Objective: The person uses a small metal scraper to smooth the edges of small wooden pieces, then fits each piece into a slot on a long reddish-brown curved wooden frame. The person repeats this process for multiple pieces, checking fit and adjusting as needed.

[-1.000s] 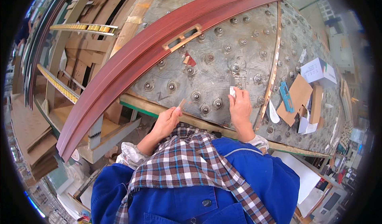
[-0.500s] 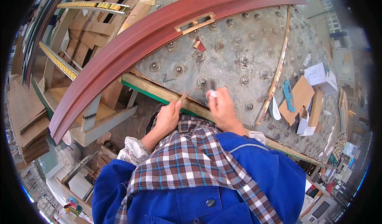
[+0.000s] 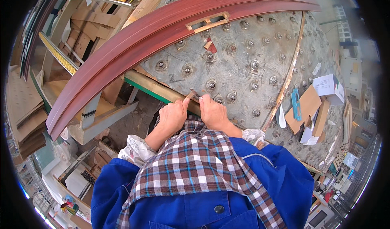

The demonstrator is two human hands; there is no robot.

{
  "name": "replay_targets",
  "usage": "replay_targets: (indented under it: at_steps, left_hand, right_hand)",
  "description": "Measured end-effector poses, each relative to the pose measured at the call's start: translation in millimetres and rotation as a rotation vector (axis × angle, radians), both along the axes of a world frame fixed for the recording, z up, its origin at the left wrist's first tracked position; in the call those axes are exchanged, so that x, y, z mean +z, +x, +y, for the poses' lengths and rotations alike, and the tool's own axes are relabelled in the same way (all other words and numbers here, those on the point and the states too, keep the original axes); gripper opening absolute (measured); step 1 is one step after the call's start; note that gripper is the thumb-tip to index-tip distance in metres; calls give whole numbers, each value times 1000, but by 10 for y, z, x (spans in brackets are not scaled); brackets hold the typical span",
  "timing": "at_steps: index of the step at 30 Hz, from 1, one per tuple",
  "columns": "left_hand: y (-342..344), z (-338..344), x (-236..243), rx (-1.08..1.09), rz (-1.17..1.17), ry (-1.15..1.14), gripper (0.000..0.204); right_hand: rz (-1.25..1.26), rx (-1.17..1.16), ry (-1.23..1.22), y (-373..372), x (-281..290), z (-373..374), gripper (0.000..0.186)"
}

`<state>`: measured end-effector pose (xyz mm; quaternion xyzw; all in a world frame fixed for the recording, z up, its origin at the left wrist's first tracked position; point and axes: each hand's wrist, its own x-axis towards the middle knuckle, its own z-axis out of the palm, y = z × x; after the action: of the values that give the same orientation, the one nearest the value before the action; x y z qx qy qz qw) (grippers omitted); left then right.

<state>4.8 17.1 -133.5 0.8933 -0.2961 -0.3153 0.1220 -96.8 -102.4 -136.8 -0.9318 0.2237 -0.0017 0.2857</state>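
At the near edge of the worktable, my left hand (image 3: 173, 116) pinches a small light wooden strip (image 3: 189, 95). My right hand (image 3: 213, 113) grips a small metal blade (image 3: 195, 92), its tip meeting the strip just above my fingers; part of the blade is hidden by my fingers. Beyond my hands lies a long curved red-brown profile (image 3: 138, 42) with a pale routed slot (image 3: 207, 21) in it. The grey metal tabletop (image 3: 170, 80) is studded with several ball rollers, and a small red-and-tan scrap (image 3: 210, 45) lies on it.
At the right lie a teal plastic jig (image 3: 295, 105), brown cardboard (image 3: 308, 103), a white box (image 3: 327, 88) and a thin wooden strip (image 3: 292, 66) across the top. Left are yellow roller rails (image 3: 59, 54), stacked boards (image 3: 26, 123) and wooden framing (image 3: 93, 119).
My right hand has moved left from over the tabletop to beside my left hand, bringing the blade against the strip. My left hand has shifted slightly upward in the view.
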Motion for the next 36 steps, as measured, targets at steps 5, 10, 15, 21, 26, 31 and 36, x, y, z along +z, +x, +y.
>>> replay_targets:
  at_steps: [5, 10, 15, 21, 26, 31, 36]
  left_hand:
    - [7, -4, -9, -8, 15, 4, 53]
    - [16, -2, -24, -9, 25, 13, 52]
    - [5, 7, -47, -5, 0, -9, 49]
    - [55, 7, -19, -29, 27, 1, 48]
    - [135, -14, 34, -70, 3, 1, 47]
    - [137, 1, 19, -83, -6, -16, 44]
    - [128, 8, 8, -110, -23, -42, 36]
  right_hand:
    - [-17, 33, -68, 13, 7, 10, 11]
    - [-21, 58, -69, 32, 5, -6, 10]
    - [-62, 92, -94, 43, -27, -32, 11]
    - [-5, 172, -98, 87, -16, -82, 13]
    - [59, 218, -101, 96, -65, -93, 14]
    - [134, 240, -125, 94, -104, -70, 14]
    - [40, 111, -67, 72, -30, -48, 15]
